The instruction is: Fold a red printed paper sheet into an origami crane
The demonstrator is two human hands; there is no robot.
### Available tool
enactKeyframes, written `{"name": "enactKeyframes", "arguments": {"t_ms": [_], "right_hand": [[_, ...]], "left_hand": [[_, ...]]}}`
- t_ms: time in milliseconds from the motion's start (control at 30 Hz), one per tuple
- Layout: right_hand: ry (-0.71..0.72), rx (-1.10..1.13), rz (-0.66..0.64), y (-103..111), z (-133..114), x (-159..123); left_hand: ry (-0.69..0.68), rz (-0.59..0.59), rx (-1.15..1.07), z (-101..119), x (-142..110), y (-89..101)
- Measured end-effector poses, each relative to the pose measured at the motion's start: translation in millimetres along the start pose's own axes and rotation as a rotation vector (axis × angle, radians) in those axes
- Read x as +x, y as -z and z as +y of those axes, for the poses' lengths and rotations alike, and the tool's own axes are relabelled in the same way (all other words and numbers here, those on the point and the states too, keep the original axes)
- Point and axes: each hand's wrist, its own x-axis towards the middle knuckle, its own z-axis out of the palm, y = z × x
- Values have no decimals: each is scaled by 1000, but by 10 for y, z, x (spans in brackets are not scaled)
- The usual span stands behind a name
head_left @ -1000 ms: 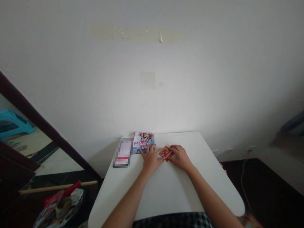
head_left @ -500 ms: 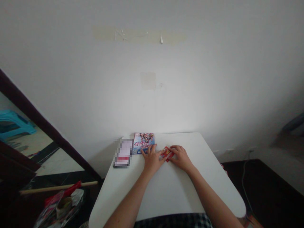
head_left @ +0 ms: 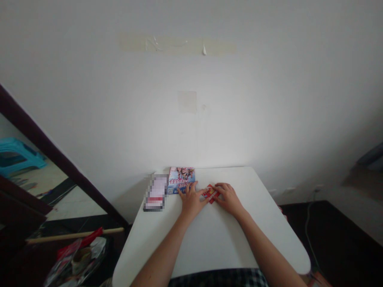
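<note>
Both my hands meet at a small red printed paper (head_left: 212, 193), which sits at an angle low over the white table. My left hand (head_left: 191, 199) has its thumb and index finger closed on the paper's left side, while its other fingers spread onto the lower edge of a blue, picture-covered booklet (head_left: 179, 179). On the right side, my right hand (head_left: 229, 199) pinches the same paper between thumb and fingers. Fingertips hide part of the paper's edges, so I cannot tell whether it is folded.
A blurred-out phone-like slab (head_left: 156, 193) lies left of the booklet on the white table (head_left: 215, 247). The table's back edge stands against a wall (head_left: 191, 135). At floor level on the left are a wooden stick (head_left: 74, 236) and a bag of odds and ends (head_left: 80, 259).
The view has shifted very slightly. Both hands and the red paper stay practically where they were.
</note>
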Motion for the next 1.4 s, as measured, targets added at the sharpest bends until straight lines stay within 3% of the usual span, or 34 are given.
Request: {"name": "enactKeyframes", "arguments": {"t_ms": [1400], "right_hand": [[-36,-18,-5,41,-81,3]], "left_hand": [[6,66,-6,-22,8,-32]]}}
